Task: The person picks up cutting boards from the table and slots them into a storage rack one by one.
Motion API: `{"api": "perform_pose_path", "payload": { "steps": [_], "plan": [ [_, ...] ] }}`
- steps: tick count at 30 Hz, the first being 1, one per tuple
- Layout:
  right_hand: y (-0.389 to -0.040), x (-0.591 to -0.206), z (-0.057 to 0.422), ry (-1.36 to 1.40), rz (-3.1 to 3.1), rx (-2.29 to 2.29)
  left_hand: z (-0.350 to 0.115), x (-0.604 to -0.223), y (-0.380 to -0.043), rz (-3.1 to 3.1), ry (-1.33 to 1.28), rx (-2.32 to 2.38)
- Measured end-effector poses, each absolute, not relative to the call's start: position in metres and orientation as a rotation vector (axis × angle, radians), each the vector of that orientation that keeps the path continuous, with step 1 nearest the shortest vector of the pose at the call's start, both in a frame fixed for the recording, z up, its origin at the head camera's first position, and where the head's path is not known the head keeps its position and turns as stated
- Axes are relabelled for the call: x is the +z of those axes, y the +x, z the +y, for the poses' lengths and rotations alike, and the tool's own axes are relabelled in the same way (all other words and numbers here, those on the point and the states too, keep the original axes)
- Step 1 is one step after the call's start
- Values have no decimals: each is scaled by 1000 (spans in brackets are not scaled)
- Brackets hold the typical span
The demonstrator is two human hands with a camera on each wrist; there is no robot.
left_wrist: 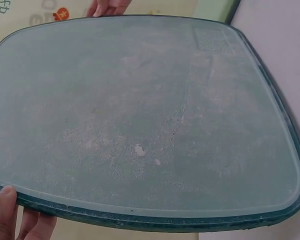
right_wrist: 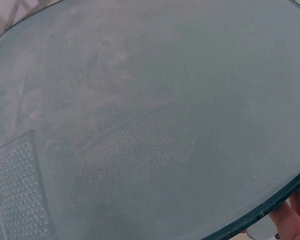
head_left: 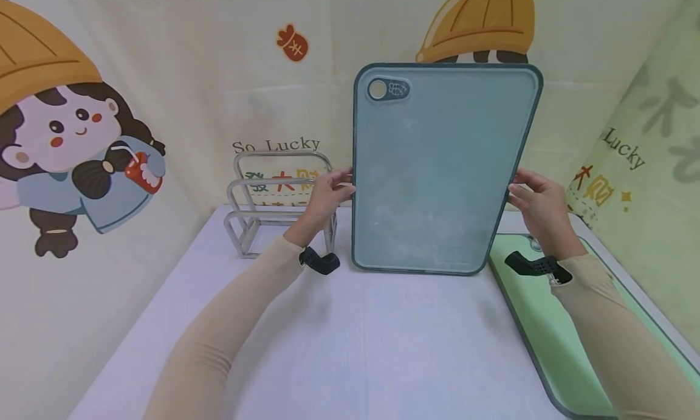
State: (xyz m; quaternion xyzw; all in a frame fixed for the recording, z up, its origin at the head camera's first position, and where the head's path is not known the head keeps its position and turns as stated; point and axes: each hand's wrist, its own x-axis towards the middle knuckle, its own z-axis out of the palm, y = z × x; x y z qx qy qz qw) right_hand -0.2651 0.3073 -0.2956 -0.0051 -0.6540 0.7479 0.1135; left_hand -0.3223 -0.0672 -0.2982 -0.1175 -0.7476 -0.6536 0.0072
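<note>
A blue-grey cutting board (head_left: 432,177) with a dark rim stands upright between both hands, its round hole at the top left. My left hand (head_left: 325,195) pinches the board's left edge, thumb and fingertips at the rim. On the opposite edge, my right hand (head_left: 541,207) pinches it at about the same height. The left wrist view shows the board's scuffed face (left_wrist: 140,115), with a hand at either edge. A studded rectangular patch (right_wrist: 21,192) appears near one corner in the right wrist view.
Behind my left hand, a metal wire rack (head_left: 273,181) stands on the white table (head_left: 383,341). A green cutting board (head_left: 533,310) lies flat at the right, partly under my right forearm. A printed curtain (head_left: 219,55) hangs behind the table.
</note>
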Motion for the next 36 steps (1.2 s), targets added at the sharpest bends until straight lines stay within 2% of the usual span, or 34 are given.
{"api": "perform_pose_path", "payload": {
  "steps": [36],
  "plan": [
    [-278,-299,319,193,-1946,2271,-78,-297,-333,-2379,-369,-2095]
  ]
}}
